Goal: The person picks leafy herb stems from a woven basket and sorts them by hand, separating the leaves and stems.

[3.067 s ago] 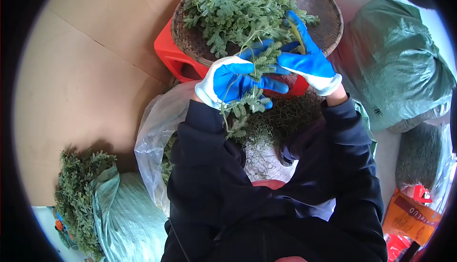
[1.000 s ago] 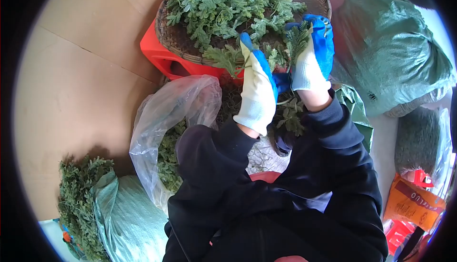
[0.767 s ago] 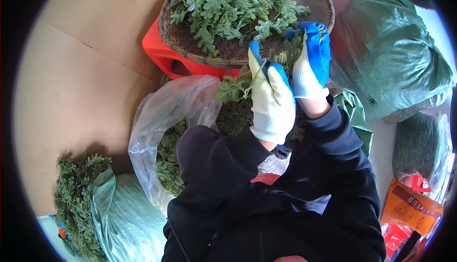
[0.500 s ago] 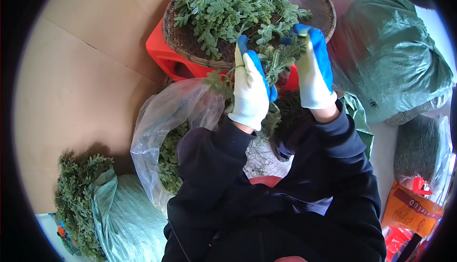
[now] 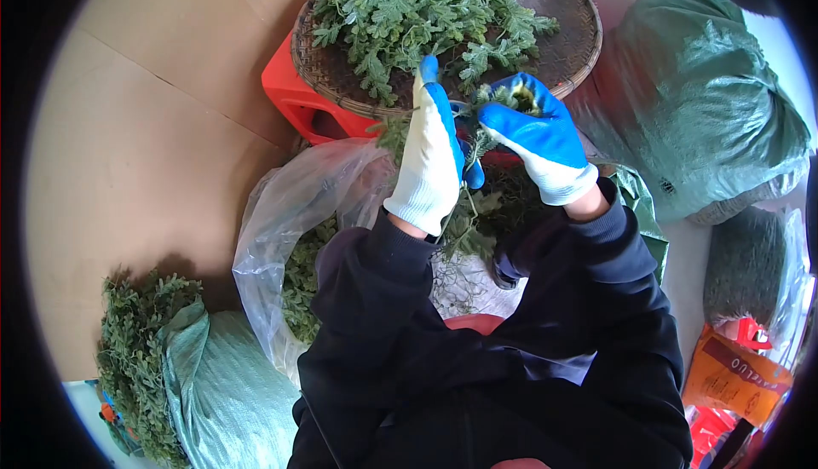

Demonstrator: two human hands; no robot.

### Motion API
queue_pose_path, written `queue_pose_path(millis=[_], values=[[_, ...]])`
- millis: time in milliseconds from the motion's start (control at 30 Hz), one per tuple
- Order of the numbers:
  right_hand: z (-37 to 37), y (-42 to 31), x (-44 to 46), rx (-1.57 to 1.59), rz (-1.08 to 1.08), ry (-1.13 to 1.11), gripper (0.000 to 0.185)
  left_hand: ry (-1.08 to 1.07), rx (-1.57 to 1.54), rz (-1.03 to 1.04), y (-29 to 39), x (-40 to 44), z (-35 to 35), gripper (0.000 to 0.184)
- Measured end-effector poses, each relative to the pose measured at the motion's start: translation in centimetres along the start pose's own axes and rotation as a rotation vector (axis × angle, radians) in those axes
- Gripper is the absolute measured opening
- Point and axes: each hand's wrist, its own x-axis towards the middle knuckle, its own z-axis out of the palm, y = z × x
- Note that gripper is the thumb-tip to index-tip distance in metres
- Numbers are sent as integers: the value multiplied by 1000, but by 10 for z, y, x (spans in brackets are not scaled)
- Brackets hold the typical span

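Note:
Both hands wear white gloves with blue palms, just below a round woven tray (image 5: 573,51). My left hand (image 5: 432,145) is edge-on, its fingers partly curled round a green sprig (image 5: 464,229) whose leaves hang below the palm. My right hand (image 5: 541,138) is closed on the sprig's upper leaves at its thumb and fingertips, to the right of my left hand. More green sprigs (image 5: 400,22) lie heaped on the tray, which rests on a red stool (image 5: 285,86).
A clear plastic bag (image 5: 268,239) of greenery is at the left knee. Farther left, greenery (image 5: 141,358) sticks out of a green sack (image 5: 226,392). Large green sack (image 5: 699,103), dark mesh bundle (image 5: 743,264) and orange packet (image 5: 733,379) are on the right. Loose stems lie between the feet.
My right hand has turned palm inward and come down, closing on the sprig. My left hand has shifted slightly left. The sprig's leaves now hang lower between the hands.

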Motion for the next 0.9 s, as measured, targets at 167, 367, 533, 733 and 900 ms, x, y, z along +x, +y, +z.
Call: queue_pose_path(millis=[167, 367, 533, 733, 900], values=[[-1, -7, -1, 122, 19, -58, 21, -80, -82, -50, 8, 4, -15, 72], [0, -7, 1, 114, -32, -52, 25, -148, 2, 34, 14, 3, -23, 64], [-1, -17, -1, 153, 176, -272, 37, -24, 197, 139, 8, 2, -20, 62], [-2, -10, -4, -309, 176, -346, 36, -90, 692, 489, -20, 13, -30, 52], [-15, -8, -7, -364, 126, -609, 27, -287, 550, 196, 4, 0, -23, 41]])
